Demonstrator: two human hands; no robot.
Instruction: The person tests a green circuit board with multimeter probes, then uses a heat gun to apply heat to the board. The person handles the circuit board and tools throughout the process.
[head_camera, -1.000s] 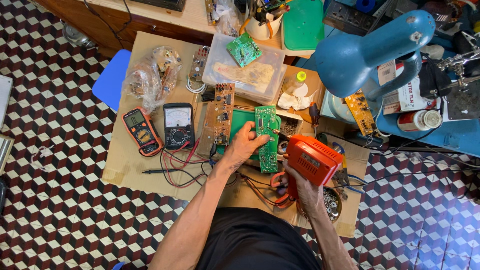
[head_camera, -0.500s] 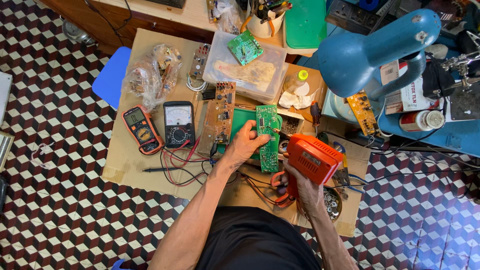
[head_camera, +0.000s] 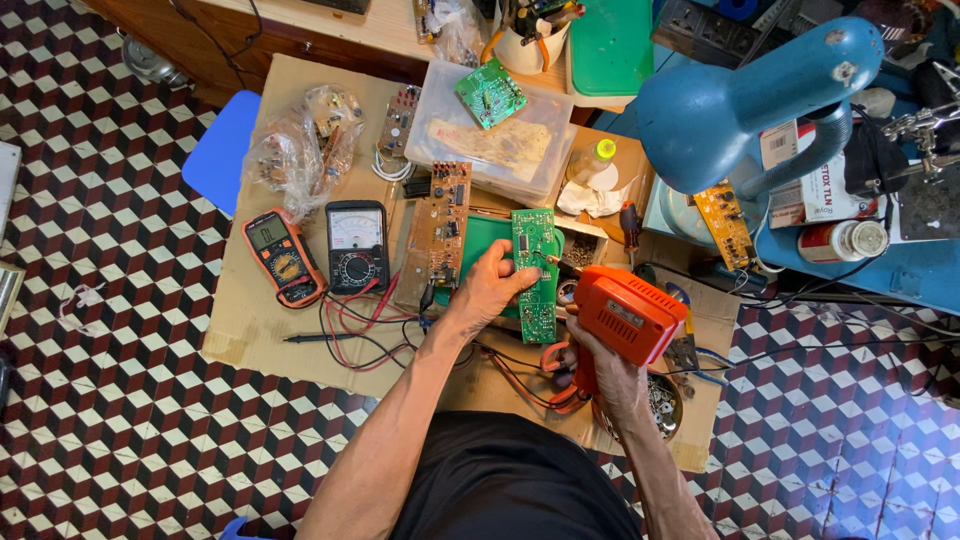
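Green circuit board (head_camera: 537, 272) is gripped by the left hand (head_camera: 492, 287); an orange soldering gun (head_camera: 625, 317) is clasped by the right hand (head_camera: 600, 372). Cluttered cardboard edges hem both; nothing has shifted since earlier.

Bare cardboard desk (head_camera: 255, 325) at lower left of the frame gives open passage, crossed only by a black probe (head_camera: 315, 338) and red leads (head_camera: 355, 325) just right of it. Centre is tight: the left hand (head_camera: 490, 290) on the green circuit board (head_camera: 537, 272) and the right hand (head_camera: 600, 370) with the orange soldering gun (head_camera: 625, 315) sit close together, a brown circuit board (head_camera: 440, 230) and two meters (head_camera: 320, 250) flanking left. Upper right is blocked by the blue lamp (head_camera: 750, 100); the plastic box (head_camera: 500, 140) closes off the top centre.
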